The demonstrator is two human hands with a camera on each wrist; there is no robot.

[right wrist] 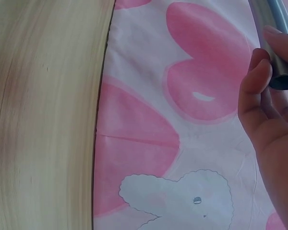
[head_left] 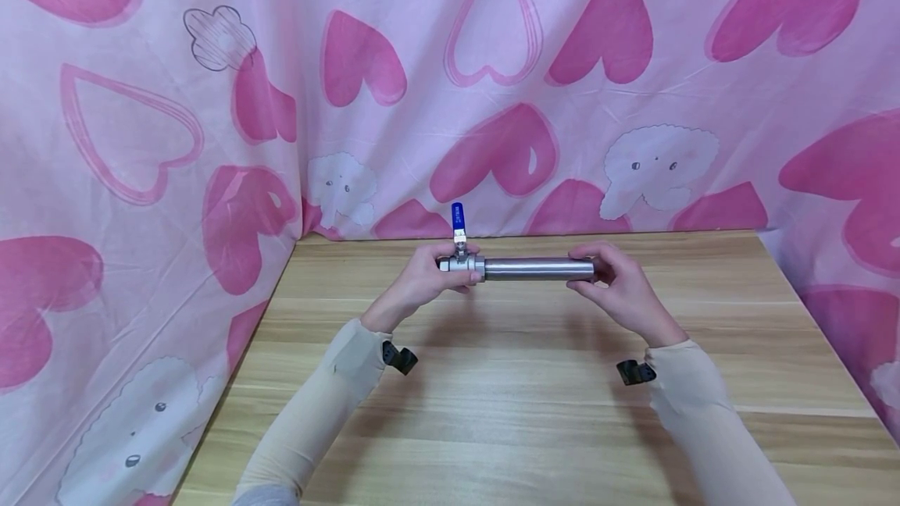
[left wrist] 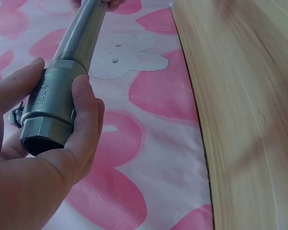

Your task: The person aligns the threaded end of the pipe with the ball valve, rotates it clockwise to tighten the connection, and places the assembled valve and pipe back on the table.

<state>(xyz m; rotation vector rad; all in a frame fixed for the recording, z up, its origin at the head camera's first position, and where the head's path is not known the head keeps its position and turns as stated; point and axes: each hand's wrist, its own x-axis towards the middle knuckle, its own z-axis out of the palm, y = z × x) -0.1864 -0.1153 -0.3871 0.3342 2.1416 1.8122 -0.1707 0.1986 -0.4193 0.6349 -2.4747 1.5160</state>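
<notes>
A steel ball valve [head_left: 460, 264] with a blue lever handle [head_left: 458, 217] is joined to a steel pipe [head_left: 537, 269], and both are held level above the table. My left hand [head_left: 430, 276] grips the valve body, thumb on one side and fingers on the other. In the left wrist view the valve [left wrist: 50, 105] shows its open dark end, and pipe threads [left wrist: 71, 56] show where the pipe enters it. My right hand [head_left: 619, 287] pinches the pipe's far end between thumb and fingers. The pipe's hollow end [right wrist: 282, 72] faces the right wrist camera.
A wood-grain table [head_left: 520, 412] lies under both hands. Pink curtains [head_left: 492, 84] with hearts and white cartoon animals hang behind it and along both sides. Each wrist wears a small black camera, the left camera [head_left: 399, 358] and the right camera [head_left: 636, 372].
</notes>
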